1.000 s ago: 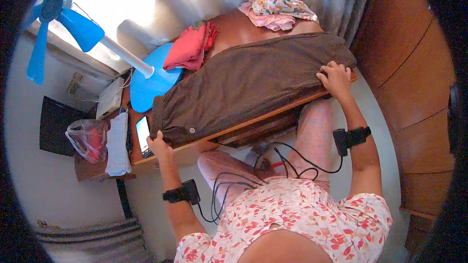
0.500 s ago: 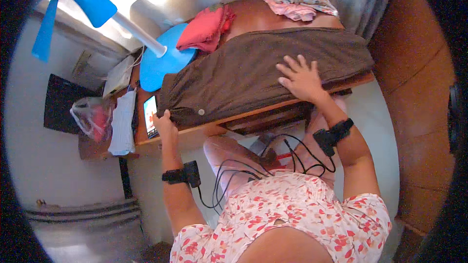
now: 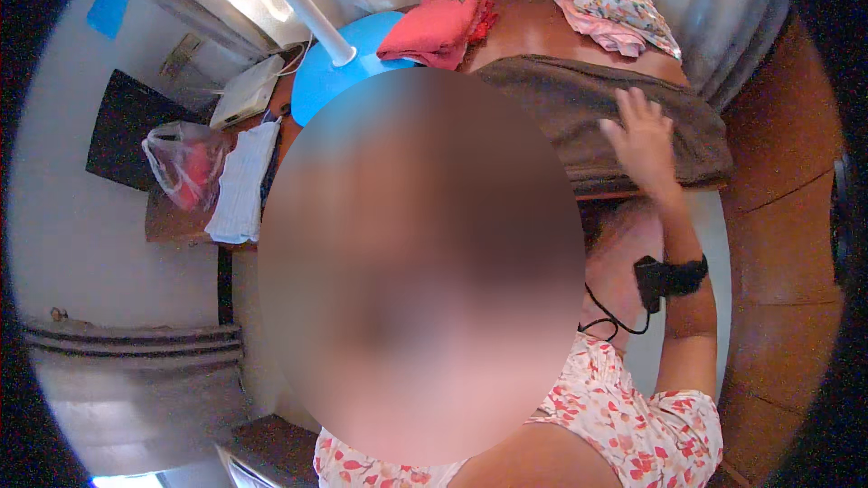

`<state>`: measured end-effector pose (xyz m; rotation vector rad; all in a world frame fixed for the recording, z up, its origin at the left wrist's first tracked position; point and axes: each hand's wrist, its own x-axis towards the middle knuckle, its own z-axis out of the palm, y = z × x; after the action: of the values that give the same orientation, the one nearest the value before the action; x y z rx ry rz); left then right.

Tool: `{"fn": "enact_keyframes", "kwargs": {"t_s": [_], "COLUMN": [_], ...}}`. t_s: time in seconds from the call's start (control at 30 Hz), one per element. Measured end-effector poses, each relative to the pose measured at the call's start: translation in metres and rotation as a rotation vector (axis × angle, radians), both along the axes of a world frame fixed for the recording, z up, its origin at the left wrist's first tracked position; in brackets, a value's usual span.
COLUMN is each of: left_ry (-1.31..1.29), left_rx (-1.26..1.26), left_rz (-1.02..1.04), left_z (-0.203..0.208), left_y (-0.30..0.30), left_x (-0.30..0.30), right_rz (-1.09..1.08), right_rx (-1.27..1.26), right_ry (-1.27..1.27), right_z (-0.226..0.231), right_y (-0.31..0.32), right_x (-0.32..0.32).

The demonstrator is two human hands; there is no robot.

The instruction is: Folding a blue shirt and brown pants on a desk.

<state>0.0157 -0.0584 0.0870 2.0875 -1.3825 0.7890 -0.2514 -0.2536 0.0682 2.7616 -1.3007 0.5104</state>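
A brown garment [image 3: 579,113], seemingly trousers folded lengthwise, lies flat along the front of the wooden table [image 3: 515,14]. My right hand [image 3: 644,140] rests over its right part, palm down, with fingers spread and nothing in them. A black band with a small box [image 3: 669,278] is strapped on my right forearm, and a black cable runs from it. A large blurred circle covers the middle of the view. It hides my left hand, my left forearm and the left part of the garment.
A blue fan base [image 3: 362,41] stands behind, with a folded red cloth [image 3: 434,29] on its edge. Floral and pink cloths [image 3: 615,4] lie at the back right. At left are a white folded cloth [image 3: 244,181], a plastic bag [image 3: 185,163] and a white box-like device [image 3: 249,90].
The view has shifted, so the table things sit further right. My right hand is still spread on the garment, its fingers now pointing more upward. A blur now covers my left hand.
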Motion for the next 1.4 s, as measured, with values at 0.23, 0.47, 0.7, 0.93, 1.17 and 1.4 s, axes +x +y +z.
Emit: {"fn": "enact_keyframes", "kwargs": {"t_s": [0.23,0.47,0.7,0.93,1.17,1.4], "left_ry": [0.035,0.201,0.175,0.156,-0.036,0.145], "left_rx": [0.553,0.661,0.613,0.549,0.395,0.721], "left_rz": [-0.178,-0.011,-0.015,-0.059,0.087,0.193], "left_z": [-0.048,-0.057,-0.059,-0.052,-0.028,-0.050], "left_y": [-0.052,-0.035,-0.030,-0.026,-0.043,-0.038], "left_x": [-0.043,-0.032,-0.037,-0.032,-0.006,0.016], "right_rz": [0.305,0.110,0.098,0.138,0.330,0.442], "right_rx": [0.160,0.200,0.193,0.251,0.306,0.174], "right_ry": [0.160,0.130,0.129,0.200,0.277,0.135], "right_z": [-0.033,-0.036,-0.034,-0.031,0.022,-0.030], "right_y": [0.032,0.027,0.030,0.030,0.039,0.020], "right_x": [0.087,0.067,0.063,0.059,0.099,0.139]}}
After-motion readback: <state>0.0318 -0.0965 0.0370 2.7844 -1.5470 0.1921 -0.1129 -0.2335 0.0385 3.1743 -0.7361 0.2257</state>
